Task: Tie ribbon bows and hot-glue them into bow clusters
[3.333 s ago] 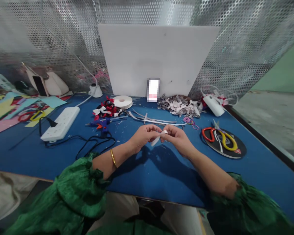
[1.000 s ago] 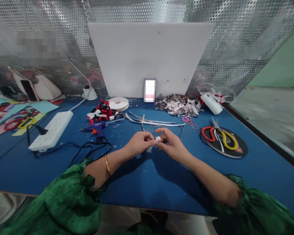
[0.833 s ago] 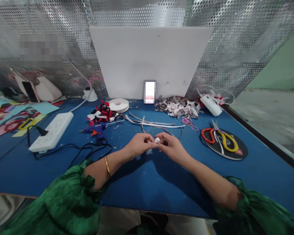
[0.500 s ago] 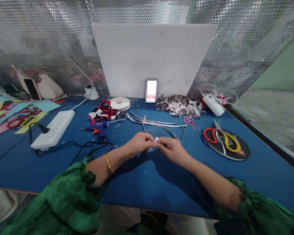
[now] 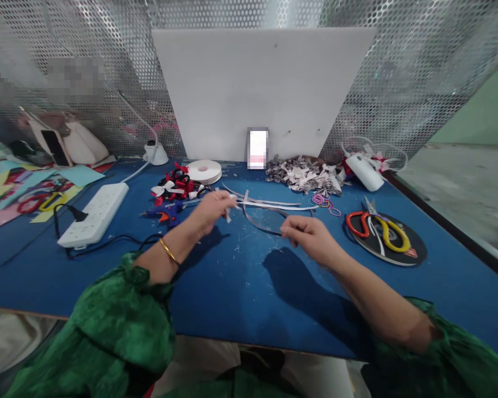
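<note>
White ribbon bit (image 5: 228,215): pinched betw. thumb & fingers of L hand (image 5: 212,209), a short end hanging below the tips. Fold/knot detail too small to tell. Looks raised off the blue table (image 5: 236,309), approx. mid-bench.

R hand (image 5: 309,235): apart from L, fingers curled in. Dark grey strip (image 5: 258,225) runs right up to its fingertips; can't tell if gripped or just passing behind.

Risk 1: if L pinch slackens, the bit could lose its shape or drop, prob. from having only a fingertip hold w/ no second hand on it.

Risk 2: pale strips (image 5: 282,208) lie just beyond, crossing nr the grey one's L end. A tug on one might drag the others, cause = overlap.

Risk 3: glue gun (image 5: 169,213) just L of the L forearm, black cord nr the elbow side. Sleeve or wrist could snag it; burn poss. if hot (can't tell).

Further out: red/black bow bundle (image 5: 176,185) & white roll (image 5: 205,172) back L; grey/pink bow pile (image 5: 309,176) back R, w/ pink bands (image 5: 321,202) in front. Scissors (image 5: 395,235) on black disc (image 5: 418,240), far R, blades apart: nick risk if reached for w/o looking.
</note>
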Available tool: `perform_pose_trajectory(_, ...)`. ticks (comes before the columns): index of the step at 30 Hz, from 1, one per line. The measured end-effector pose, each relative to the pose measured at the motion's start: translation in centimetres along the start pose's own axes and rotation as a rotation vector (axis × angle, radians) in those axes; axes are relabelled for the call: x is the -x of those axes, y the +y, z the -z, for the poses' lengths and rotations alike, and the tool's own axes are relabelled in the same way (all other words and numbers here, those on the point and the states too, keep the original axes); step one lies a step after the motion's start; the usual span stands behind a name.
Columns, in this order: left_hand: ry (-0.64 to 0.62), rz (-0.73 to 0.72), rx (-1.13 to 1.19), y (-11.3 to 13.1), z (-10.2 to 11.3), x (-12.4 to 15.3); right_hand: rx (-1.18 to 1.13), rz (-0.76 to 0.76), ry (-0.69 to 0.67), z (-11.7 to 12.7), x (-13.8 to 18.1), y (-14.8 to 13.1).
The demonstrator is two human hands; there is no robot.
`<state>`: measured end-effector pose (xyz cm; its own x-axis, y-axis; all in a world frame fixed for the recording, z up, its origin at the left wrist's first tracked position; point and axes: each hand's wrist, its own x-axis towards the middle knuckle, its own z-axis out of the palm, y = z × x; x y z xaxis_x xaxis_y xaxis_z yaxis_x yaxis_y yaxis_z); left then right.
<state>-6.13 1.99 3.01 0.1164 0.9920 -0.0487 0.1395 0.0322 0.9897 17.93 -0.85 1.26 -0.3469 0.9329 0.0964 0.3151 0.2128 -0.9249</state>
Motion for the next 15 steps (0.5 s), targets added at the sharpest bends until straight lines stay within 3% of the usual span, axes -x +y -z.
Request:
perform_pose_trajectory(1, 0.039, -0.028, 0.051, 0.2, 0.5, -0.2, -0.013, -0.003, 0.071, 0.2, -0.2, 0.0)
perform_pose_trajectory(3, -0.008, -0.023, 0.067, 0.4, 0.6, -0.2, -0.039, -0.014, 0.146, 0.1, -0.4, 0.0)
perform_pose_trajectory(9, -0.161, 0.054, 0.048, -0.4, -2.9, 1.8, -0.254, -0.097, -0.091, -2.9, 0.2, -0.1)
perform_pose_trajectory(15, -0.242, 0.049, -0.005, -0.6, -4.1, 2.6, -0.351, -0.195, -0.125, -4.2, 0.9, 0.2)
